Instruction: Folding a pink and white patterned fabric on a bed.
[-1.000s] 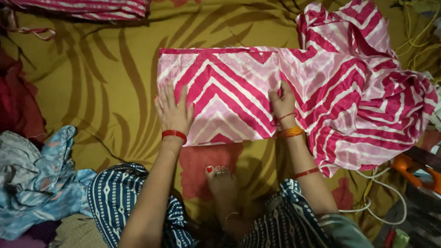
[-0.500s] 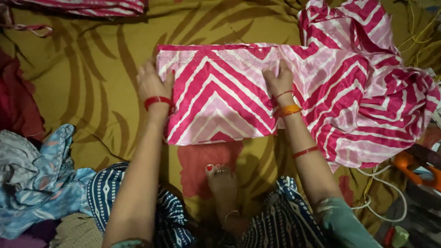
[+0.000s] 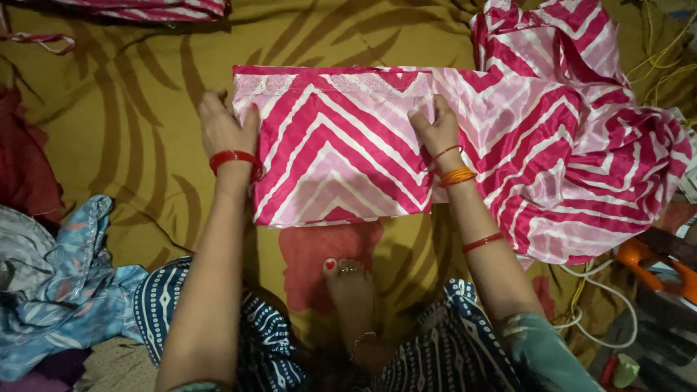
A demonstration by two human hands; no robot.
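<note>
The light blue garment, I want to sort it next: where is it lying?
In the head view the light blue garment lies crumpled at the lower left, beside the person's left knee, well apart from the pink striped cloth.

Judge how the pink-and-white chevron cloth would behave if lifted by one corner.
The chevron cloth would probably flop and unfold: its unfolded part lies in loose, rumpled waves. Its sheen suggests it may slide easily. It seems light, lying flat under the left hand and right hand.
</note>
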